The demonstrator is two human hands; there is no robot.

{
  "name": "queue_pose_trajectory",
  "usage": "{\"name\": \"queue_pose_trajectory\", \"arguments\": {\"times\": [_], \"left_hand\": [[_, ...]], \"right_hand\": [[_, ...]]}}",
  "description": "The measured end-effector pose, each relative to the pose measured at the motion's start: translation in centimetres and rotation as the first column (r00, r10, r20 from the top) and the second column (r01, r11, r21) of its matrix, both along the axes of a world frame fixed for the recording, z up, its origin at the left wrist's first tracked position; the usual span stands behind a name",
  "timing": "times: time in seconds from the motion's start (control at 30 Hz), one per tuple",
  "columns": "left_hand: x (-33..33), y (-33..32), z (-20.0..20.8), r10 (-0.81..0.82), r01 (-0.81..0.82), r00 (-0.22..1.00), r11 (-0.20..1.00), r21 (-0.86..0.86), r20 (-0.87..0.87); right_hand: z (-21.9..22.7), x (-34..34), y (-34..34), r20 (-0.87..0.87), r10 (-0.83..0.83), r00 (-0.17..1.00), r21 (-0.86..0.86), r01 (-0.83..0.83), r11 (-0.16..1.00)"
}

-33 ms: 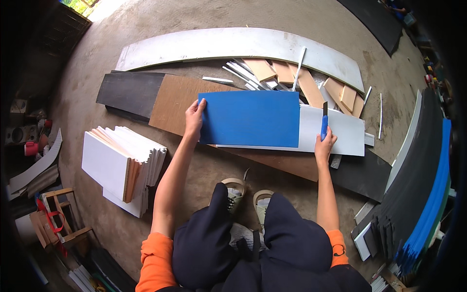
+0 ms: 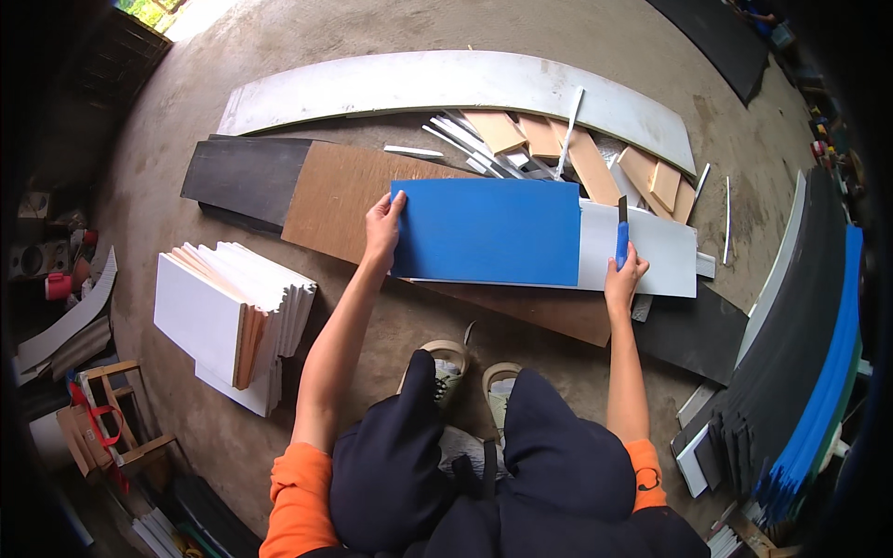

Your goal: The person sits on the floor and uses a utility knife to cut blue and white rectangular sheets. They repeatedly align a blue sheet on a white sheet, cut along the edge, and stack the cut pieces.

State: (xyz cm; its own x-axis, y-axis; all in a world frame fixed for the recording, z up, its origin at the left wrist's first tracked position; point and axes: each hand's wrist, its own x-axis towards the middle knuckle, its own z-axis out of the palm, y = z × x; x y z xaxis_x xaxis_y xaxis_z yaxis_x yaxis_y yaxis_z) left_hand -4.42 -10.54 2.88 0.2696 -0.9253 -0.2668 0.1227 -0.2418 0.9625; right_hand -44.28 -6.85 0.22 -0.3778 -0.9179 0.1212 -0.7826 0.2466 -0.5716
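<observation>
While pinching blue sheet by its left edge in closed left hand, over white board, and clasping blue-handled knife in curled right hand, best keep blade forward, clear of sheet.

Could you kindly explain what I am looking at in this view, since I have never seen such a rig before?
Certainly. There is no machine here: a person works with two bare hands. A wide fisheye camera worn on the head looks down, so straight edges bend near the rim and the person's own legs show at the bottom.

The left hand holds a blue sheet by its left edge. The right hand holds a blue-handled cutter, its dark blade pointing away from the person.

Behind the blue sheet you can see part of a white sheet and a brown board. Beyond lie tan offcuts; at left stands a stack of mostly white pieces.
</observation>
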Motion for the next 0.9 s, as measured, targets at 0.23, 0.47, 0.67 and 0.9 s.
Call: {"name": "queue_pose_trajectory", "arguments": {"times": [0.23, 0.47, 0.67, 0.9], "left_hand": [[-2.0, -0.5, -3.8, 0.02, -0.026, 0.882, 1.0, 0.006, 0.471], [-0.8, 1.8, -4.4, -0.14, 0.095, 0.696, 0.99, 0.103, 0.704], [-1.2, 4.9, -3.6, -0.158, 0.109, 0.707, 0.987, 0.115, 0.689], [-1.8, 7.3, -2.2, -0.125, 0.103, 0.591, 0.992, 0.079, 0.797]], "right_hand": [[0.8, 1.4, -1.0, -0.366, -0.015, 0.93, 0.056, 0.038, 0.998], [0.8, 4.9, -6.6, -0.226, 0.452, 0.863, -0.065, -0.476, 0.877], [0.1, 5.2, -6.5, -0.233, 0.495, 0.837, 0.029, -0.503, 0.864], [0.3, 7.5, -0.9, 0.037, 0.214, 0.976, 0.048, -0.215, 0.975]]}}
